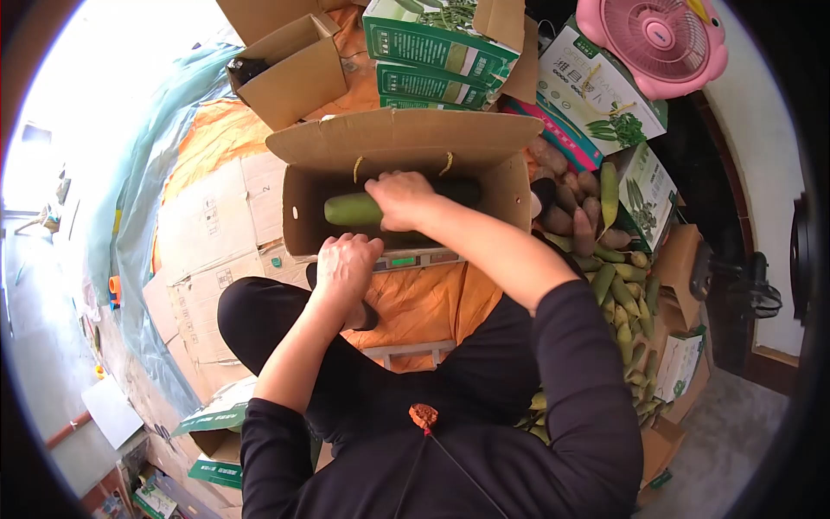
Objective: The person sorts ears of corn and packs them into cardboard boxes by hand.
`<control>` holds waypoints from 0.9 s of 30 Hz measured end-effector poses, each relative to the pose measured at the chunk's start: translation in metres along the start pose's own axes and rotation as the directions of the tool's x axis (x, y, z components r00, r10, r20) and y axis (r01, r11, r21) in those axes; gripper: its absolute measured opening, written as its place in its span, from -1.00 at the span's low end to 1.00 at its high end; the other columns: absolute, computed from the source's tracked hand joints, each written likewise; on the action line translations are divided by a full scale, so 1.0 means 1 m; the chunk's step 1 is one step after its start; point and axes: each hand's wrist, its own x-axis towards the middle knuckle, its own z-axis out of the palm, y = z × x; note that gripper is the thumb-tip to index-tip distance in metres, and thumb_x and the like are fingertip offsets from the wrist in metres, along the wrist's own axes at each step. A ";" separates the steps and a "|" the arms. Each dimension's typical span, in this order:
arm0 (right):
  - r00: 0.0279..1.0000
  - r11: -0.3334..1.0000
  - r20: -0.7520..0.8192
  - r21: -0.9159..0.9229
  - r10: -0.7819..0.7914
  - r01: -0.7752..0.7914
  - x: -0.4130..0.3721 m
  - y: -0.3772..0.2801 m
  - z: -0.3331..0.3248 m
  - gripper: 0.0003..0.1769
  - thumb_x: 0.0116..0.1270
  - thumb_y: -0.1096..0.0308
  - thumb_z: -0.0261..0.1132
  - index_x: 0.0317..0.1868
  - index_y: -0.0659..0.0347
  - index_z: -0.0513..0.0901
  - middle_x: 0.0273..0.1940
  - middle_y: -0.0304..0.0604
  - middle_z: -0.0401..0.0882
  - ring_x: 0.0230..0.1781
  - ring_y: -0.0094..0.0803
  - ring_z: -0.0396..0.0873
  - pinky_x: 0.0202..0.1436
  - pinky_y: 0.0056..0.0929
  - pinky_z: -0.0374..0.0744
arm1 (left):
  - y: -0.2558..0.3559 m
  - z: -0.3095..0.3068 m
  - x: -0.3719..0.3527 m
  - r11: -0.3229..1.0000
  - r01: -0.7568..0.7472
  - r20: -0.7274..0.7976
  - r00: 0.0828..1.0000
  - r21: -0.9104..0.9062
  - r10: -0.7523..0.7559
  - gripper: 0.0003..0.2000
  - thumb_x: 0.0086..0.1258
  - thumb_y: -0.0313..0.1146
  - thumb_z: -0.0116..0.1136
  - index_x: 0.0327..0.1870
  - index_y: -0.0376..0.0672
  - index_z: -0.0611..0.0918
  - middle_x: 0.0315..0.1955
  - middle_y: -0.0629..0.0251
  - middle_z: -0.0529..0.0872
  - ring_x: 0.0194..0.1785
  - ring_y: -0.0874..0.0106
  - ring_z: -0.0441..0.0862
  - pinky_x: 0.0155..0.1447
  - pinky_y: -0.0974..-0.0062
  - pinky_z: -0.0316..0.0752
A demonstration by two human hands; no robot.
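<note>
An open cardboard box [406, 130] stands in front of me, its far flap raised and two yellow cord loops [448, 163] showing on it. Inside lies a long, thick green gourd-like vegetable [350, 209]; my right hand [403, 199] reaches in and is closed over its right part. Darker green shows behind that hand, too shaded to make out. My left hand [347, 266] has its fingers bent over the near rim of the box. Just below that rim, a scale with a lit green display [403, 260] is partly hidden by the box.
To my right lie a heap of green radish-like vegetables [627, 303] and several reddish tubers [566, 195]. Printed green boxes [432, 43] and a small open carton [290, 73] stand behind. A pink fan [659, 36] is at the far right, flattened cardboard [212, 221] at left.
</note>
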 end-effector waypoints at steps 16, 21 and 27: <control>0.996 0.941 0.085 0.339 -0.034 0.003 0.014 -0.002 -0.005 -0.38 0.00 0.07 0.46 0.09 0.09 0.55 -0.01 -0.10 0.63 0.06 -0.13 0.56 0.13 -0.16 0.50 | 0.006 -0.003 0.004 0.997 -0.008 0.014 1.000 0.077 0.007 -0.95 0.11 -0.48 0.03 -0.50 -0.12 0.54 -0.51 0.26 0.60 -0.27 0.23 0.60 -0.21 0.29 0.43; 0.948 0.833 -0.310 0.505 -0.070 0.227 -0.095 0.048 -0.096 -0.57 0.09 0.17 0.39 -0.04 0.16 0.62 -0.24 -0.10 0.68 -0.23 -0.25 0.64 -0.13 -0.32 0.58 | 0.004 0.000 0.005 0.997 -0.021 0.024 1.000 0.076 0.019 -0.93 0.13 -0.48 0.06 -0.42 -0.12 0.61 -0.46 0.23 0.64 -0.26 0.21 0.61 -0.19 0.27 0.45; 0.690 0.643 -0.421 0.762 0.589 -0.084 -0.250 0.190 -0.060 -0.63 0.25 0.33 0.32 0.05 0.25 0.57 -0.13 -0.16 0.65 -0.16 -0.53 0.59 -0.06 -0.52 0.56 | 0.009 -0.002 0.007 1.000 0.012 -0.009 1.000 0.020 -0.012 -0.92 0.11 -0.47 0.14 -0.37 -0.13 0.63 -0.45 0.23 0.64 -0.25 0.20 0.60 -0.16 0.26 0.46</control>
